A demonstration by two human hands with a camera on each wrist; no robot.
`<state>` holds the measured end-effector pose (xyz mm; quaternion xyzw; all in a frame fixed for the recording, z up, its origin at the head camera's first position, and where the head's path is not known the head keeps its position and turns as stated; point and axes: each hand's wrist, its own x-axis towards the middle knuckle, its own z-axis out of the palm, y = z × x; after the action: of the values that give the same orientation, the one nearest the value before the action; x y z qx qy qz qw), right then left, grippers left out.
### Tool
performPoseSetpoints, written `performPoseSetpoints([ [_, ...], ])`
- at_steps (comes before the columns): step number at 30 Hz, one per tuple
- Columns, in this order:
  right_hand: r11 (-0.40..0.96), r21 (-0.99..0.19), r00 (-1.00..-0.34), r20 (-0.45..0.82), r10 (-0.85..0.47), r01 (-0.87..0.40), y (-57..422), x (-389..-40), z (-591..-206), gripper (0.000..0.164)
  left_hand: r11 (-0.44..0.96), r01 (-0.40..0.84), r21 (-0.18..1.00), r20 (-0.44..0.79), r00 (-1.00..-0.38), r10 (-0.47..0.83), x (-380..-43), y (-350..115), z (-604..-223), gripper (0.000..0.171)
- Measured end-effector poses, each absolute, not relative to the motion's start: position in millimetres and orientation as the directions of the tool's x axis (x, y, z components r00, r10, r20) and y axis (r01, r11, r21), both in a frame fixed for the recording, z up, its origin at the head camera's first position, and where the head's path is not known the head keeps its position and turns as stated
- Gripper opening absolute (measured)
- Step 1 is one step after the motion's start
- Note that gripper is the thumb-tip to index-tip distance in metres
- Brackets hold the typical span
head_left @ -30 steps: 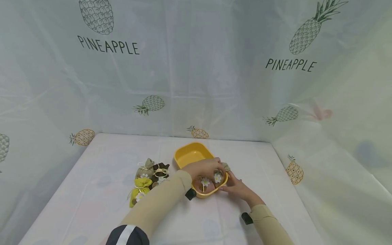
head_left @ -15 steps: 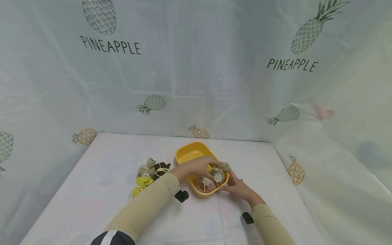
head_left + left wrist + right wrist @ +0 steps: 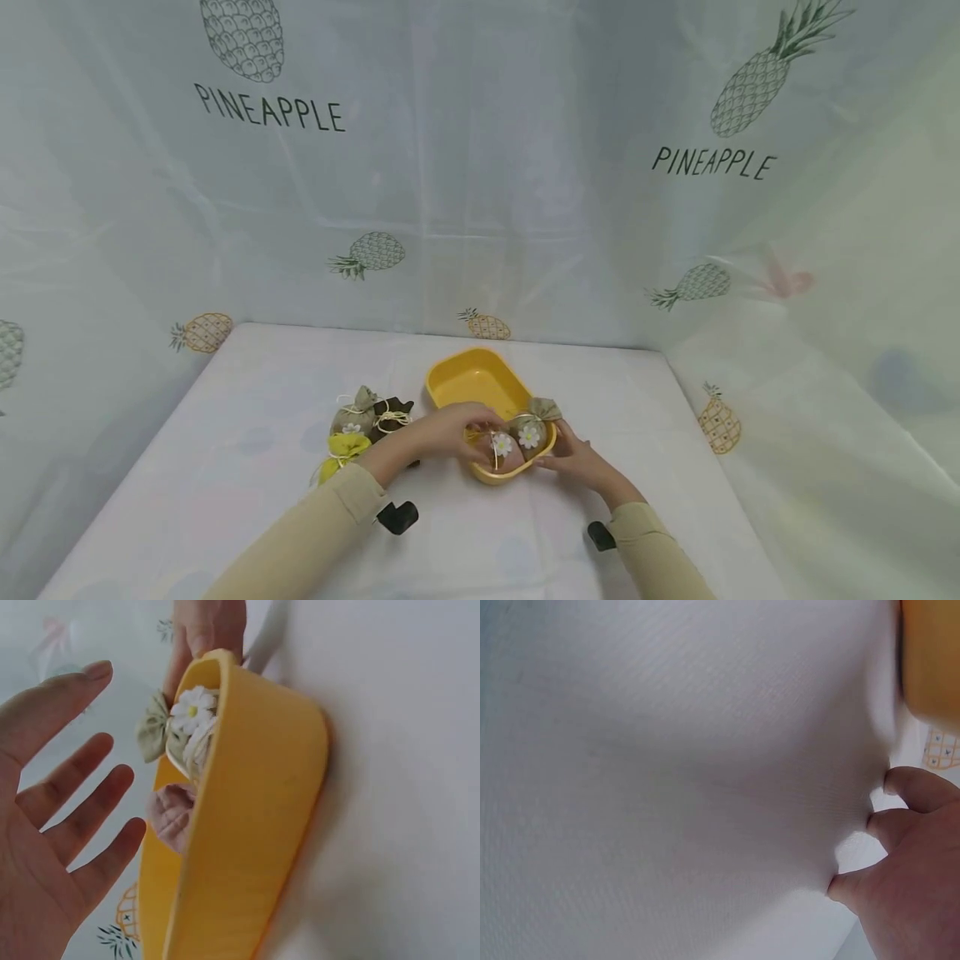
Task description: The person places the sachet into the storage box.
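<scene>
A yellow plastic container holds two small tied pouches with white daisies. The khaki pouch sits at its right corner, its gathered top leaning over the rim. Beside it lies the pink pouch, whose gathered top shows above the rim in the left wrist view. My left hand is at the container's left side; in the left wrist view its fingers are spread and hold nothing. With thumb and finger around the right corner, my right hand holds the container, other fingertips touching the cloth.
Left of the container several more pouches are grouped: a khaki pouch, a dark brown pouch and a yellow-green pouch. A white cloth covers the table. Pineapple-print curtains hang behind and at the sides.
My left hand has let go of the khaki pouch at the container's right corner and drawn back to the left. The right hand keeps its place at the container.
</scene>
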<state>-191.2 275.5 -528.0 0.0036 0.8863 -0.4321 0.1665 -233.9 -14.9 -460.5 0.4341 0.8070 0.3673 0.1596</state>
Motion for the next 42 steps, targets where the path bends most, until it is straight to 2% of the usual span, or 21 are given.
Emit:
performPoseSetpoints([
  [7,0.647,-0.752,-0.952,-0.274,-0.138,0.123,274,-191,-529,0.099,0.361,0.598,0.715,0.113,-0.609,0.785,-213,-47,-467,0.049],
  [19,0.640,-0.758,-0.951,-0.274,-0.141,0.123,273,-192,-531,0.099,0.439,0.507,0.742,0.105,-0.735,0.670,-201,-116,-472,0.052],
  [25,0.646,-0.755,-0.954,-0.262,-0.145,0.110,273,-192,-531,0.099,0.428,0.479,0.767,0.129,-0.768,0.628,-192,-144,-476,0.054],
  [32,0.643,-0.757,-0.953,-0.267,-0.144,0.115,272,-191,-529,0.100,0.491,0.395,0.776,0.101,-0.847,0.521,-183,-174,-478,0.056],
  [38,0.647,-0.752,-0.950,-0.280,-0.137,0.128,273,-190,-530,0.101,0.524,0.390,0.757,0.142,-0.881,0.451,-179,-189,-486,0.060],
  [42,0.650,-0.748,-0.951,-0.282,-0.129,0.134,273,-190,-530,0.100,0.569,0.346,0.746,0.121,-0.910,0.396,-179,-197,-492,0.063],
])
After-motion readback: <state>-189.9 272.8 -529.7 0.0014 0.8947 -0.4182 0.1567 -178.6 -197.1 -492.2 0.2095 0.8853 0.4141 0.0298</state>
